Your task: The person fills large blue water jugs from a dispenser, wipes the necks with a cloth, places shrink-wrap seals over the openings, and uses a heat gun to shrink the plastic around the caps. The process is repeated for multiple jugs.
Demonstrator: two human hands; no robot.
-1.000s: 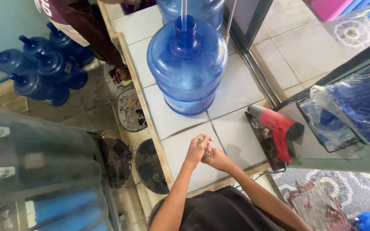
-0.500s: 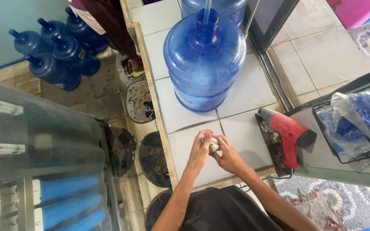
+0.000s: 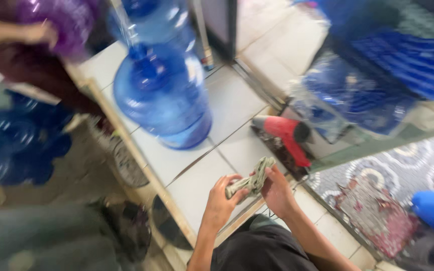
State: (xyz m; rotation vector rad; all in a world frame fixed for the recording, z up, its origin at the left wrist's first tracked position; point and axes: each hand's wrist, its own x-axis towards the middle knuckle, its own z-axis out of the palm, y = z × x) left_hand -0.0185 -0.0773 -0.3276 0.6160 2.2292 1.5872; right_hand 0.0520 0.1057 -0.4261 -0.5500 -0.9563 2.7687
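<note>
A jug (image 3: 164,98) is stood on the counter (image 3: 189,188), toward its far side, with a second jug (image 3: 151,20) seen behind it. A rag (image 3: 251,181) is held between the 2 hands above the counter's near edge: the left hand (image 3: 222,198) is placed at its left end, the right hand (image 3: 277,190) at its right. A heat gun (image 3: 285,135) is laid just right of the rag, at the counter's right edge. More jugs (image 3: 21,145) are grouped on the floor, left of the counter. Another person's hand (image 3: 36,32) is seen at the far left, well apart from the rag. A rug (image 3: 377,211) is spread on the floor at the right.
</note>
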